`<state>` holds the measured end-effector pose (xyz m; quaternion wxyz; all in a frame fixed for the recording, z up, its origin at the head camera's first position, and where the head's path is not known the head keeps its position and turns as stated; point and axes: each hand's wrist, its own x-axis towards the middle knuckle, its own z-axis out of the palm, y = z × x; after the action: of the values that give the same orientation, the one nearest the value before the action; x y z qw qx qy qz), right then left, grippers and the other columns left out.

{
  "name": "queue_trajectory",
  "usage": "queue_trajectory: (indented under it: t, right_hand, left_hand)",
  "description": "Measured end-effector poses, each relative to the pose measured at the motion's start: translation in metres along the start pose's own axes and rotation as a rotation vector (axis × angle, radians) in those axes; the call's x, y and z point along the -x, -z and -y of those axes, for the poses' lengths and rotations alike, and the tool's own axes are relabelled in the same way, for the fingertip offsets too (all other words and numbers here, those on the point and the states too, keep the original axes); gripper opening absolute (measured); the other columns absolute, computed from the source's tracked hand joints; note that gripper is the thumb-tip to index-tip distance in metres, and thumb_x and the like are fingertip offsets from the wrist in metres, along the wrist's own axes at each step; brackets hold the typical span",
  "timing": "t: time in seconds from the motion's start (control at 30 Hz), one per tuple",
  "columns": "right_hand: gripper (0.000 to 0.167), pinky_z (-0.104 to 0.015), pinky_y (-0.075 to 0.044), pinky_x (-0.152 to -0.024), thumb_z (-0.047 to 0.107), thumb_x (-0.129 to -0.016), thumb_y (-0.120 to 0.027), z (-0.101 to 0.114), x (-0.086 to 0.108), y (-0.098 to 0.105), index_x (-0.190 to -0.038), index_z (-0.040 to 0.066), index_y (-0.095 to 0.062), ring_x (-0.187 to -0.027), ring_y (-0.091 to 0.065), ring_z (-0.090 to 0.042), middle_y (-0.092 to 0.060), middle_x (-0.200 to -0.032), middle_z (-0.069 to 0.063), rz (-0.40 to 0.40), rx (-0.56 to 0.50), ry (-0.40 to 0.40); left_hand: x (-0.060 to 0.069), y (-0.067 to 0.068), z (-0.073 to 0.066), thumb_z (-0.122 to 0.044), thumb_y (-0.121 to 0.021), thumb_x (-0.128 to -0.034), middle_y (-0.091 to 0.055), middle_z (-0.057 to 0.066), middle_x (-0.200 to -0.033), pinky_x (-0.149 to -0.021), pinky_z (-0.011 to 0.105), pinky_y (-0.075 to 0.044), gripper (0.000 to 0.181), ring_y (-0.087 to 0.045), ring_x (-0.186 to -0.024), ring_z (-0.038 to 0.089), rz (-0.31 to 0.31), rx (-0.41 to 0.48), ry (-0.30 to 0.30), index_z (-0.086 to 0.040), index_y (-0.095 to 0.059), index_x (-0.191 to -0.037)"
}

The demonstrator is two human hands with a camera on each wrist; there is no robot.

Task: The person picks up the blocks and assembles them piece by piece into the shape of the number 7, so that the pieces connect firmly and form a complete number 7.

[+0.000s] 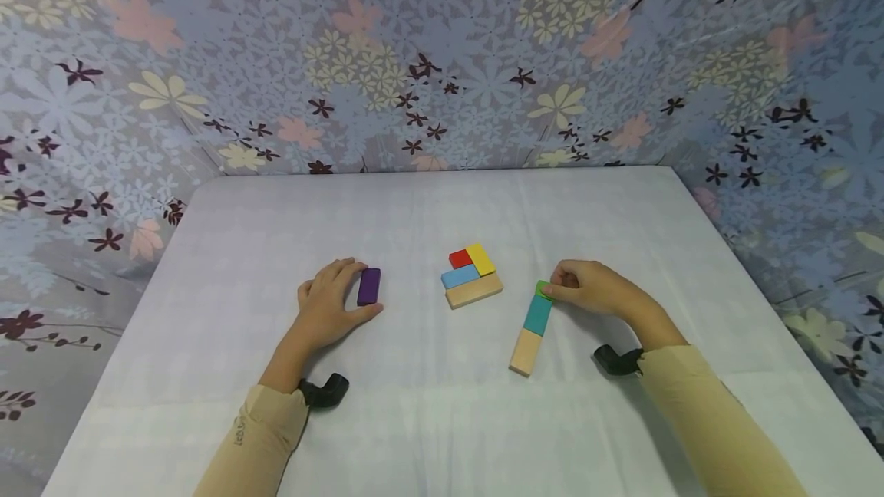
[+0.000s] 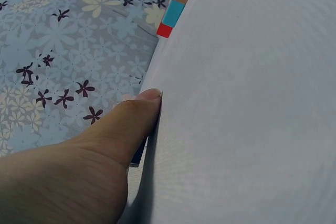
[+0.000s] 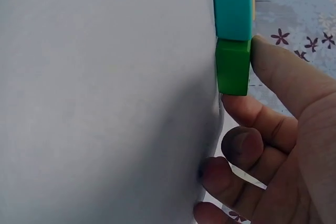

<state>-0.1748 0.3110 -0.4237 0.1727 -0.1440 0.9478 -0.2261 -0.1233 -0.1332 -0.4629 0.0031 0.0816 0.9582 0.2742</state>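
Observation:
My right hand [image 1: 595, 287] holds a small green block [image 3: 233, 69] between thumb and index finger, its other fingers curled. The green block meets the end of a teal block [image 1: 538, 315], and a plain wooden block [image 1: 526, 353] continues that line towards the front. On the left, my left hand [image 1: 328, 308] lies around a purple block [image 1: 369, 287], index fingertip by its far end and thumb by its near end. In the left wrist view the straight thumb hides most of the purple block, so firm contact cannot be seen.
Between the hands lies a cluster: a red block [image 1: 460, 258], a yellow block [image 1: 480, 259], a blue block [image 1: 460, 276] and a longer wooden block [image 1: 474, 291]. All rest on a white cloth-covered table [image 1: 414, 420]. Behind it hangs a flowered cloth [image 1: 442, 60].

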Motion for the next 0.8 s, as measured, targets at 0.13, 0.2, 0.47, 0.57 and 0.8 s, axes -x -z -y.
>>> queue_trajectory:
  t: [0.13,0.2,0.47,0.57,0.8]
  right_hand:
    - [0.029,-0.030,-0.042,-0.063,0.045,-0.094,-0.066,0.0004,0.0005,-0.0007,-0.094,0.016,-0.062,-0.074,-0.050,-0.016,-0.058,-0.081,0.001,0.008,-0.005,0.007]
    - [0.029,-0.030,-0.041,-0.063,0.044,-0.093,-0.066,0.0008,0.0003,-0.0003,-0.094,0.016,-0.062,-0.073,-0.050,-0.016,-0.057,-0.080,0.001,0.007,-0.005,0.013]
    - [0.027,-0.029,-0.041,-0.061,0.043,-0.094,-0.066,0.0007,-0.0014,0.0010,-0.094,0.015,-0.062,-0.072,-0.049,-0.015,-0.056,-0.078,0.002,0.015,-0.010,0.030]
    - [0.027,-0.030,-0.041,-0.062,0.042,-0.094,-0.066,0.0004,-0.0023,0.0010,-0.094,0.016,-0.062,-0.071,-0.049,-0.016,-0.056,-0.077,0.002,0.020,-0.014,0.029]
    - [0.035,-0.031,-0.044,-0.067,0.049,-0.095,-0.062,0.0018,-0.0059,0.0073,-0.108,0.016,-0.061,-0.080,-0.054,-0.018,-0.063,-0.092,-0.002,0.024,-0.002,0.009]
  left_hand:
    - [0.0004,0.0000,0.0002,-0.054,-0.073,-0.0837,-0.036,0.012,-0.158,-0.108,0.065,-0.016,0.075,-0.027,-0.147,0.037,0.000,0.000,0.000,-0.021,-0.045,-0.145]
    - [0.0005,0.0001,0.0004,-0.054,-0.073,-0.0836,-0.036,0.012,-0.158,-0.108,0.066,-0.016,0.075,-0.027,-0.147,0.037,-0.002,-0.003,-0.001,-0.021,-0.045,-0.145]
    - [0.0005,0.0006,-0.0007,-0.054,-0.072,-0.0839,-0.036,0.012,-0.158,-0.109,0.065,-0.016,0.074,-0.027,-0.147,0.037,-0.002,-0.005,0.002,-0.021,-0.045,-0.145]
    - [0.0007,0.0008,-0.0013,-0.053,-0.073,-0.0839,-0.035,0.013,-0.158,-0.108,0.066,-0.016,0.075,-0.026,-0.147,0.038,-0.001,-0.004,0.004,-0.021,-0.045,-0.145]
    - [0.0006,-0.0010,-0.0008,-0.054,-0.073,-0.0840,-0.036,0.013,-0.158,-0.108,0.066,-0.016,0.074,-0.027,-0.147,0.037,-0.004,-0.010,0.003,-0.021,-0.045,-0.145]
